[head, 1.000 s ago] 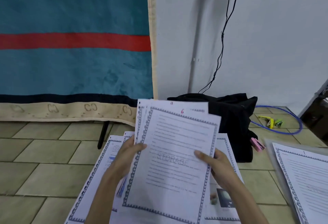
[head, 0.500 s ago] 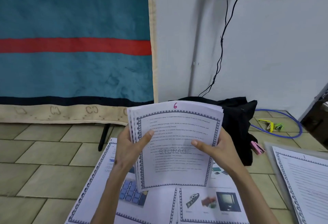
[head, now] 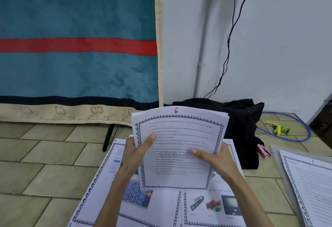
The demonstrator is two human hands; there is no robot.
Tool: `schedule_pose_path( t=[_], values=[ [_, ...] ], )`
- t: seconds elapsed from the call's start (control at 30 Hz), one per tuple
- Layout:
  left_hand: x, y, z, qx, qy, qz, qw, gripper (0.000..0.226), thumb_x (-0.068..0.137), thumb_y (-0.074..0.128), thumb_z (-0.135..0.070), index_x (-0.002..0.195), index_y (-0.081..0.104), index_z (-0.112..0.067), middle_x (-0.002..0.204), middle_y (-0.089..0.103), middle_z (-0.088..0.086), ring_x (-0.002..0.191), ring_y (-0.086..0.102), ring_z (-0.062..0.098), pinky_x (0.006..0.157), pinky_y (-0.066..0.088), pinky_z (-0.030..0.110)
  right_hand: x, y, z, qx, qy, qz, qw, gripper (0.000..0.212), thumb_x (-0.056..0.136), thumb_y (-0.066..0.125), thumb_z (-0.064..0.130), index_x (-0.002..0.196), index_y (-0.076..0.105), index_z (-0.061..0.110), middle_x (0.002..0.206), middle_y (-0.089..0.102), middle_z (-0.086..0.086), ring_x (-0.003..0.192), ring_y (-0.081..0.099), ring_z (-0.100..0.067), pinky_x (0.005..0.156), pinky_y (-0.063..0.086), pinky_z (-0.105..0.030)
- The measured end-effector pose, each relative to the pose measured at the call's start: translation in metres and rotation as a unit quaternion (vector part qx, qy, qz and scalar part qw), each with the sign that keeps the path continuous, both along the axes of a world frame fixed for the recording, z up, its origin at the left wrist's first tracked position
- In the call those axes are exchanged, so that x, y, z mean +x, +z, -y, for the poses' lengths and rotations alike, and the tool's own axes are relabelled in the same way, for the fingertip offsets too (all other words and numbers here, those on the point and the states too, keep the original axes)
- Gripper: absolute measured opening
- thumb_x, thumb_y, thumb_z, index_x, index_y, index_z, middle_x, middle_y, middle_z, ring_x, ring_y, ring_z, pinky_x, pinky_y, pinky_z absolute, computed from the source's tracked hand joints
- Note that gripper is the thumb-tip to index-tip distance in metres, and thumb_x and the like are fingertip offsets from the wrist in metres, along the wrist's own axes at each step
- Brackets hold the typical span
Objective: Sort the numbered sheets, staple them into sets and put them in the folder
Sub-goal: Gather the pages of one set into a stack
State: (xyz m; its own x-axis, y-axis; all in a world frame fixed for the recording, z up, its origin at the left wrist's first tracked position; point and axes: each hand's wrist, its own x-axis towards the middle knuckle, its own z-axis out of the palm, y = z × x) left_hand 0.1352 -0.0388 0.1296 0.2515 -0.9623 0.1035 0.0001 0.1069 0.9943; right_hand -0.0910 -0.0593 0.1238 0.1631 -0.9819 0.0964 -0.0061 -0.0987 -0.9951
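I hold a squared stack of bordered sheets (head: 179,136) upright in front of me; a pink "6" marks the top of the front page. My left hand (head: 136,153) grips its left edge, thumb on the front. My right hand (head: 213,158) grips the right edge, thumb across the page. Beneath them, two sheets with pictures (head: 206,207) lie on the tiled floor. At the right a sheet marked "1" (head: 309,181) lies on a translucent folder (head: 276,156). A pink stapler (head: 263,151) rests beside the black bag.
A black bag (head: 239,120) sits against the white wall behind the stack. Yellow-green staplers (head: 277,128) and a blue cable (head: 294,136) lie at the back right. A teal blanket with a red stripe (head: 77,46) hangs at the left, a black stand leg (head: 107,136) below it.
The fanned, loose sheets have been gathered into one even stack and lifted upright. Both hands have shifted to its side edges, uncovering the picture sheets on the floor.
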Motion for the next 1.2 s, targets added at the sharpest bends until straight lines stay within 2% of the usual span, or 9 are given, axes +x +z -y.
schedule_pose_path(
  t=[0.07, 0.17, 0.27, 0.33, 0.57, 0.73, 0.93, 1.1, 1.2],
  values=[
    [0.003, -0.002, 0.000, 0.006, 0.000, 0.028, 1.000, 0.020, 0.063, 0.079, -0.034, 0.078, 0.070, -0.023, 0.081, 0.075, -0.004, 0.079, 0.072, 0.015, 0.064, 0.059, 0.026, -0.003, -0.003, -0.001, -0.001, -0.005, -0.030, 1.000, 0.027, 0.065, 0.083, 0.007, 0.081, 0.071, 0.024, 0.081, 0.076, 0.013, 0.079, 0.072, -0.008, 0.064, 0.057, -0.021],
    [0.011, -0.009, -0.001, 0.033, -0.025, 0.053, 0.998, 0.044, 0.048, 0.084, -0.041, 0.083, 0.069, -0.019, 0.083, 0.075, -0.006, 0.078, 0.071, 0.010, 0.062, 0.058, 0.022, -0.008, -0.003, -0.002, -0.005, -0.003, -0.070, 0.998, 0.030, 0.065, 0.083, 0.007, 0.079, 0.072, 0.032, 0.083, 0.075, 0.016, 0.078, 0.071, -0.005, 0.075, 0.059, -0.042],
    [0.010, -0.013, 0.000, 0.049, -0.009, 0.061, 0.997, 0.025, 0.062, 0.085, -0.013, 0.077, 0.067, -0.021, 0.067, 0.072, -0.017, 0.070, 0.068, 0.001, 0.055, 0.053, 0.014, -0.005, -0.006, -0.002, -0.011, -0.020, -0.066, 0.998, 0.030, 0.069, 0.080, 0.005, 0.075, 0.075, 0.034, 0.078, 0.075, 0.007, 0.075, 0.071, -0.017, 0.073, 0.054, -0.054],
    [0.007, -0.009, 0.002, 0.029, 0.015, 0.067, 0.997, 0.022, 0.065, 0.081, -0.006, 0.072, 0.068, -0.021, 0.062, 0.070, -0.019, 0.063, 0.068, -0.001, 0.052, 0.053, 0.014, -0.003, -0.006, 0.000, 0.002, -0.036, -0.026, 0.999, 0.018, 0.071, 0.078, 0.003, 0.070, 0.074, 0.020, 0.075, 0.076, 0.000, 0.080, 0.072, -0.027, 0.071, 0.060, -0.043],
    [-0.003, 0.006, 0.002, -0.022, 0.007, 0.092, 0.996, 0.020, 0.077, 0.072, -0.012, 0.072, 0.064, -0.030, 0.060, 0.065, -0.030, 0.063, 0.064, -0.010, 0.052, 0.050, 0.008, 0.004, 0.001, 0.003, -0.041, -0.038, 0.003, 0.998, 0.022, 0.073, 0.077, 0.005, 0.088, 0.070, 0.019, 0.083, 0.075, 0.014, 0.078, 0.071, -0.004, 0.062, 0.054, -0.015],
    [-0.003, -0.014, 0.003, 0.008, 0.050, 0.031, 0.998, 0.017, 0.071, 0.078, -0.007, 0.074, 0.068, -0.021, 0.060, 0.069, -0.020, 0.061, 0.067, -0.002, 0.050, 0.051, 0.011, 0.001, -0.016, 0.003, -0.003, -0.002, -0.031, 1.000, 0.023, 0.071, 0.079, 0.007, 0.085, 0.069, 0.022, 0.075, 0.074, 0.018, 0.072, 0.070, -0.001, 0.056, 0.051, -0.011],
    [0.006, -0.039, 0.003, 0.080, -0.008, 0.044, 0.996, 0.023, 0.068, 0.080, -0.014, 0.080, 0.065, -0.027, 0.066, 0.070, -0.023, 0.079, 0.066, 0.004, 0.058, 0.054, 0.014, -0.002, -0.032, 0.004, 0.052, 0.037, -0.021, 0.998, 0.033, 0.065, 0.083, 0.006, 0.091, 0.070, 0.023, 0.091, 0.076, 0.009, 0.087, 0.072, -0.010, 0.070, 0.055, -0.019],
    [0.003, -0.046, 0.005, 0.091, 0.018, 0.030, 0.995, 0.027, 0.067, 0.081, -0.006, 0.074, 0.062, -0.024, 0.054, 0.065, -0.026, 0.058, 0.063, -0.008, 0.050, 0.050, 0.009, 0.006, -0.041, 0.005, 0.073, 0.019, 0.041, 0.996, 0.045, 0.054, 0.085, 0.021, 0.097, 0.070, 0.017, 0.097, 0.076, -0.001, 0.091, 0.071, -0.017, 0.072, 0.057, -0.023],
    [0.006, -0.049, 0.005, 0.094, 0.000, 0.051, 0.994, 0.023, 0.067, 0.081, -0.009, 0.076, 0.065, -0.024, 0.060, 0.068, -0.023, 0.064, 0.066, -0.004, 0.053, 0.052, 0.011, 0.006, -0.044, 0.007, 0.075, 0.013, 0.030, 0.997, 0.055, 0.051, 0.089, 0.029, 0.101, 0.070, 0.015, 0.099, 0.075, -0.003, 0.093, 0.071, -0.019, 0.078, 0.058, -0.030]
  ],
)
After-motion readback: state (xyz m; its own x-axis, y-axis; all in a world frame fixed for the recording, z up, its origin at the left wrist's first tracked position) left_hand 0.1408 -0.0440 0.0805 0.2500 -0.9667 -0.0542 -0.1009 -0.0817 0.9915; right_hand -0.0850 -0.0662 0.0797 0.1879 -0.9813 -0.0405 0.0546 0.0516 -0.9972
